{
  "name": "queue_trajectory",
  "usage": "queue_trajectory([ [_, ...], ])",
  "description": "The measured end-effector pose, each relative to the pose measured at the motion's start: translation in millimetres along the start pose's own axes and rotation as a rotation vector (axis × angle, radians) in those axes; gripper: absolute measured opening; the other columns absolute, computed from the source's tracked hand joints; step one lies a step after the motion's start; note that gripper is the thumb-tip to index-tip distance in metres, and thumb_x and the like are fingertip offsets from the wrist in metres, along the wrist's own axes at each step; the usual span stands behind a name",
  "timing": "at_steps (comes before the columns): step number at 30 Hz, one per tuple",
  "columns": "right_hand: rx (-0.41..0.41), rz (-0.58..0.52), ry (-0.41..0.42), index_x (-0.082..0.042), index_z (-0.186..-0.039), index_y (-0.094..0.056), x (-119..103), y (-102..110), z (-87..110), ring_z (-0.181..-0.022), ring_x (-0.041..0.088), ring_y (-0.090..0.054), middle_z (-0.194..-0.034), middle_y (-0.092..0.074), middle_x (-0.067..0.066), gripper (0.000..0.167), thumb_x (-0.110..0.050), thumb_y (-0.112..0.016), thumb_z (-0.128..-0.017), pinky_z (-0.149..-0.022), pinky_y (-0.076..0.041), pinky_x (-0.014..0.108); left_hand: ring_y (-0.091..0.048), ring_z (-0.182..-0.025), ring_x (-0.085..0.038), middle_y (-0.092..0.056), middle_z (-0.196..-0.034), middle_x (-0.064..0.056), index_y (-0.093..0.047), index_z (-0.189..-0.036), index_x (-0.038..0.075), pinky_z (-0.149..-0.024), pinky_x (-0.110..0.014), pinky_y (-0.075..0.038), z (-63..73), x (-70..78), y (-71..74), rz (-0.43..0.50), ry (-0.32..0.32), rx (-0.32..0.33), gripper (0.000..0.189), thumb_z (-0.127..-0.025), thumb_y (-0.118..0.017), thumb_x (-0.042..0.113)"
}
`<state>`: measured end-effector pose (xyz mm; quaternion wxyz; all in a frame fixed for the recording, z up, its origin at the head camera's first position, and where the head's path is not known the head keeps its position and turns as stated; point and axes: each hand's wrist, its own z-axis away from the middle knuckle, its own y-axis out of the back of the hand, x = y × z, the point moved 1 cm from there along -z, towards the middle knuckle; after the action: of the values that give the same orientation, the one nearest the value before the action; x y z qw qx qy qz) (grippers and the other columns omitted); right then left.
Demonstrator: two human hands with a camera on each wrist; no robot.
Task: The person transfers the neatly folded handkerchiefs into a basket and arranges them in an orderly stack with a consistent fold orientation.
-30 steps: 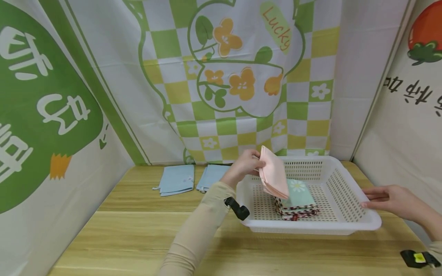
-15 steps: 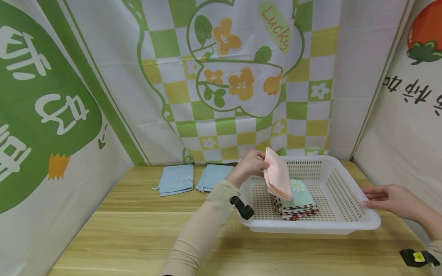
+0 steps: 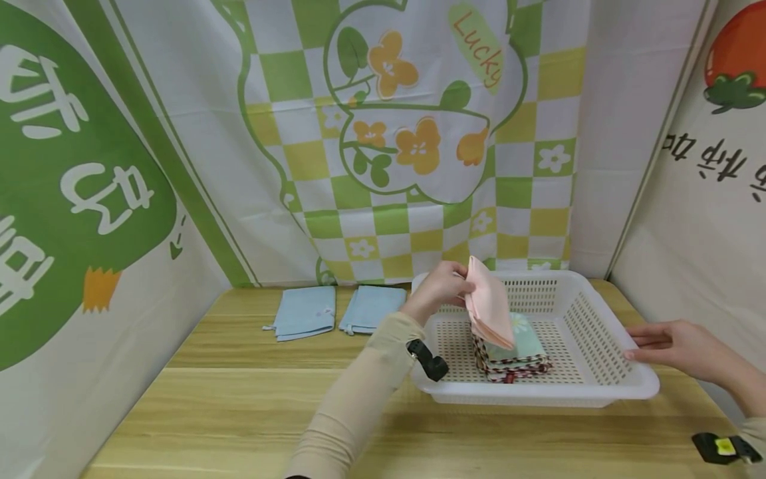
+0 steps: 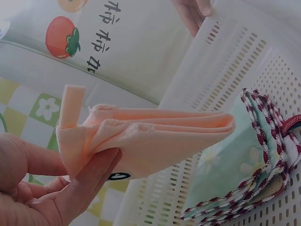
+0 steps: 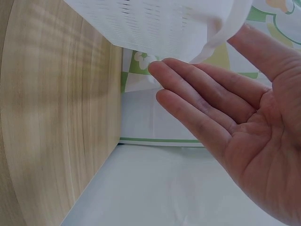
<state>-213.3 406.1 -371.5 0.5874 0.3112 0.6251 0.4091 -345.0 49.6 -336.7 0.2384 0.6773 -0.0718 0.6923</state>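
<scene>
My left hand (image 3: 444, 287) pinches a folded pink towel (image 3: 491, 303) by one end, thumb on one side and fingers on the other. In the left wrist view the pink towel (image 4: 155, 136) shows its folded layers, a small loop and a bit of dark print. It hangs tilted over a stack of folded mint-green towels (image 3: 526, 339) with a daisy print and maroon-and-white braided edges, inside a white perforated plastic basket (image 3: 538, 394). At the basket's right side is my right hand (image 3: 676, 346); the right wrist view shows its fingers extended, with the thumb tip at the rim.
Two folded light-blue towels, a left one (image 3: 305, 311) and a right one (image 3: 372, 307), lie on the wooden table (image 3: 239, 412) left of the basket. A printed cloth backdrop (image 3: 419, 226) stands behind the table, with white printed walls on both sides.
My left hand has carried the pink towel to the right, further over the mint-green stack. More of the right blue towel shows now. My right hand stays at the basket's side.
</scene>
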Motion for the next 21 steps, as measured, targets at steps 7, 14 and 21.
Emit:
queue_trajectory([
  [7,-0.005,0.000,-0.002,0.012,-0.124,-0.055,-1,0,0.3,-0.080,0.007,-0.066,-0.103,-0.070,0.019,0.064,-0.037,-0.069,-0.085,-0.065,-0.056,0.027,-0.061,-0.069,-0.018,-0.061,-0.089,-0.013,-0.059,-0.104,-0.009,-0.067,-0.034,-0.059,-2.8,-0.2,-4.2,0.012,0.001,-0.001,0.016,-0.089,-0.059,-0.002],
  [14,0.006,0.001,0.004,0.012,-0.122,-0.056,-1,-1,0.6,-0.079,0.004,-0.065,-0.102,-0.070,0.019,0.063,-0.037,-0.070,-0.085,-0.064,-0.056,0.025,-0.062,-0.068,-0.019,-0.059,-0.086,-0.012,-0.057,-0.103,-0.008,-0.065,-0.033,-0.059,-6.8,0.4,-11.3,0.026,0.023,0.016,0.016,-0.089,-0.060,-0.002],
  [21,0.007,-0.008,0.006,0.013,-0.122,-0.056,-1,-1,0.9,-0.078,0.001,-0.064,-0.102,-0.070,0.019,0.063,-0.036,-0.070,-0.085,-0.064,-0.056,0.025,-0.061,-0.068,-0.019,-0.060,-0.086,-0.013,-0.057,-0.104,-0.008,-0.064,-0.033,-0.059,-10.8,-1.1,-17.6,0.055,0.035,-0.003,0.016,-0.088,-0.059,-0.004],
])
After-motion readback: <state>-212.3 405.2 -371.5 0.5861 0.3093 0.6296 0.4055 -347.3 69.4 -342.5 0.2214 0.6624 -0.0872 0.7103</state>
